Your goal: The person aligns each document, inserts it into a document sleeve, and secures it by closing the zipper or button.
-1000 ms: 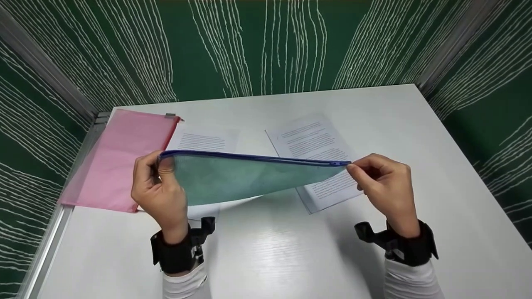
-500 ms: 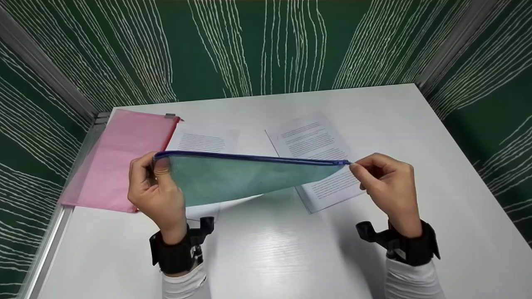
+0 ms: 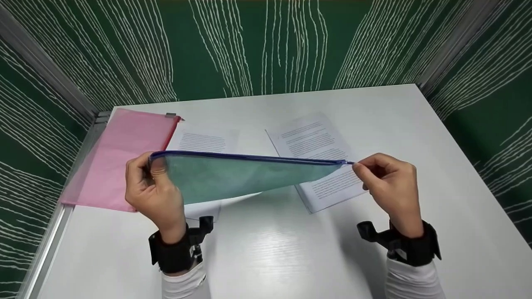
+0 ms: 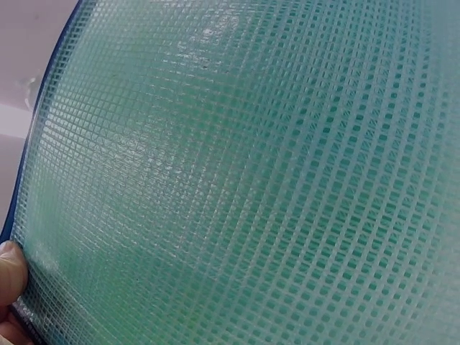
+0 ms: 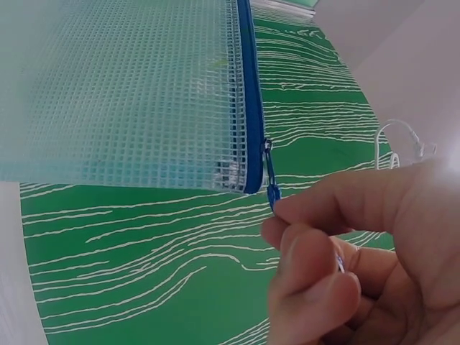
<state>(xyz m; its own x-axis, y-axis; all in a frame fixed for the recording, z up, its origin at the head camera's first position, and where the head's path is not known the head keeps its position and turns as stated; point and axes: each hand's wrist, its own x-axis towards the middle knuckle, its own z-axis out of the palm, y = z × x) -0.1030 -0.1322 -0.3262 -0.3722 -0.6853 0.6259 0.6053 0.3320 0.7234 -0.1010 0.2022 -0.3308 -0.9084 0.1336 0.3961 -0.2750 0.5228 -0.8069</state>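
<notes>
A green mesh zipper pouch (image 3: 237, 178) with a blue zip edge is held up above the table, its zip running across at the top. My left hand (image 3: 156, 191) grips the pouch's left top corner, thumb on the near face. In the left wrist view the mesh (image 4: 237, 180) fills most of the picture and only a bit of thumb (image 4: 11, 277) shows. At the other end, my right hand (image 3: 388, 182) pinches the blue zipper pull (image 5: 273, 195) between thumb and forefinger. The slider (image 5: 267, 144) sits near the zip's right end, with the pull stretched outward from it.
On the white table (image 3: 266, 257), a pink zipper pouch (image 3: 120, 162) lies at the left. Printed sheets (image 3: 201, 141) lie beside it, partly behind the green pouch. Another printed stack (image 3: 311, 137) lies right of centre. Green walls (image 3: 282, 45) with white lines enclose the table.
My left hand has shifted slightly left with the pouch, and my right hand slightly right. The zipper pull now stretches out visibly between the pouch's corner and the right fingertips.
</notes>
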